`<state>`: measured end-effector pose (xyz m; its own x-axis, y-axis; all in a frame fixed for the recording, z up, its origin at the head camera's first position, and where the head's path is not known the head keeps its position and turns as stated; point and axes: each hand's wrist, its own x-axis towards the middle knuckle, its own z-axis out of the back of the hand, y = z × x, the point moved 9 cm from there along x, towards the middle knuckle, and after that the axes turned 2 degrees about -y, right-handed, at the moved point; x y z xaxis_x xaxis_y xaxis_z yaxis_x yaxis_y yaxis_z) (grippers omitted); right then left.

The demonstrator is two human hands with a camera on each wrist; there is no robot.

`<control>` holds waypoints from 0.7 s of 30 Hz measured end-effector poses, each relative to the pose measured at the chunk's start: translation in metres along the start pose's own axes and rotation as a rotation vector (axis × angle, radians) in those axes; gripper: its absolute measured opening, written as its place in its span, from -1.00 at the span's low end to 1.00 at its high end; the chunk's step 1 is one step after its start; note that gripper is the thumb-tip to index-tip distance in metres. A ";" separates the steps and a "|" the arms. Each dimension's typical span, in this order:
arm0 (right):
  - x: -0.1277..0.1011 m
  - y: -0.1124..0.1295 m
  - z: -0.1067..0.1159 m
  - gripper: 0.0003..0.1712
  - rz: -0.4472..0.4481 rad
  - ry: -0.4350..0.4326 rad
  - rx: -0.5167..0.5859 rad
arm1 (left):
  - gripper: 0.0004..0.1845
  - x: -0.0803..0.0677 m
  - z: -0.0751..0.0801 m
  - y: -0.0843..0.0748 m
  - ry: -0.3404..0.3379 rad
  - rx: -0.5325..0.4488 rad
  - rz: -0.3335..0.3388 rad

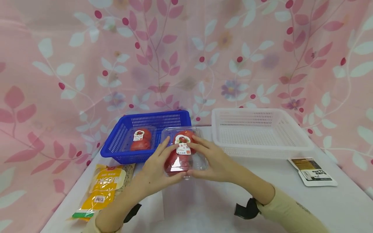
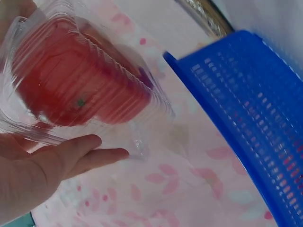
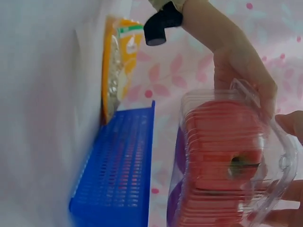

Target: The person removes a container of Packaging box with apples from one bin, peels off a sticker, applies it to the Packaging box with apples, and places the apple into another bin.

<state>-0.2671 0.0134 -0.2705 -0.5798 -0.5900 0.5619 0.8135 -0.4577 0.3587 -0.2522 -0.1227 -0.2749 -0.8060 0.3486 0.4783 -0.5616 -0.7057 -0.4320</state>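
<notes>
A clear plastic box of tomatoes [image 1: 180, 161] with a white label is held up between both hands, in front of the blue basket's right end. My left hand [image 1: 154, 170] grips its left side, thumb at the near edge and fingers spread along the side. From the other side my right hand [image 1: 217, 161] holds it, fingers over the lid and thumb near the left one. The left wrist view shows the tomatoes [image 2: 71, 80] through the ribbed plastic, with left-hand fingers [image 2: 80, 153] along the box. In the right wrist view, a green stem shows on one tomato [image 3: 227, 142].
A second tomato box [image 1: 141, 140] lies in the blue basket [image 1: 118, 152] at back left. A white basket [image 1: 259, 152] stands at back right. Nearer on the left lies a yellow bag of grain [image 1: 105, 186]; a small white-and-brown packet [image 1: 314, 173] lies at right.
</notes>
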 end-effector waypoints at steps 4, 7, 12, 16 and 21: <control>0.025 -0.010 0.000 -0.23 -0.002 -0.016 0.025 | -0.24 0.014 0.017 0.016 -0.051 -0.039 -0.035; 0.041 -0.017 -0.003 -0.24 0.003 -0.011 0.011 | -0.29 0.024 0.023 0.030 -0.074 -0.050 -0.052; 0.062 -0.028 -0.010 -0.26 0.009 -0.001 -0.019 | -0.31 0.038 0.027 0.050 -0.092 -0.041 -0.060; 0.075 -0.039 -0.017 -0.26 -0.020 0.024 -0.020 | -0.32 0.048 0.029 0.064 -0.095 -0.022 -0.072; 0.092 -0.052 -0.022 -0.25 -0.051 0.047 -0.027 | -0.33 0.063 0.031 0.081 -0.079 -0.015 -0.062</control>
<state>-0.3632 -0.0314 -0.2535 -0.6225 -0.5956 0.5077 0.7817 -0.5053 0.3655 -0.3429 -0.1768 -0.2564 -0.7530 0.3408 0.5629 -0.6128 -0.6750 -0.4109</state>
